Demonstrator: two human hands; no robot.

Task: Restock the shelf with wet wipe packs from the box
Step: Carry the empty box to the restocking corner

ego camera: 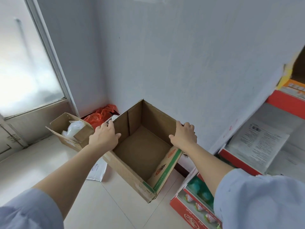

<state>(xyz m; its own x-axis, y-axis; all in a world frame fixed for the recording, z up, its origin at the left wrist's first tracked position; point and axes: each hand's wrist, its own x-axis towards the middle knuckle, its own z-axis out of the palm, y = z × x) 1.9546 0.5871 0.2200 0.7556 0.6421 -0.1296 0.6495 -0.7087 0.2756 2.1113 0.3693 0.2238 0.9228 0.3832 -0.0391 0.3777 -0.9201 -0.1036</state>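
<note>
An open brown cardboard box [140,151] with a green stripe is held above the floor in the middle of the view, and its inside is bare. My left hand [104,136] grips its left wall at the rim. My right hand [184,134] grips the right wall at the rim. The shelf [270,113] with red edges stands at the right; white packs [259,139] with printed labels lie on it.
A smaller open carton [66,129] with clear plastic inside sits on the floor at the left, beside a red plastic bag [100,115] in the corner. A white flat packet [97,170] lies on the tiles. A red tray of bottles [196,200] stands low right.
</note>
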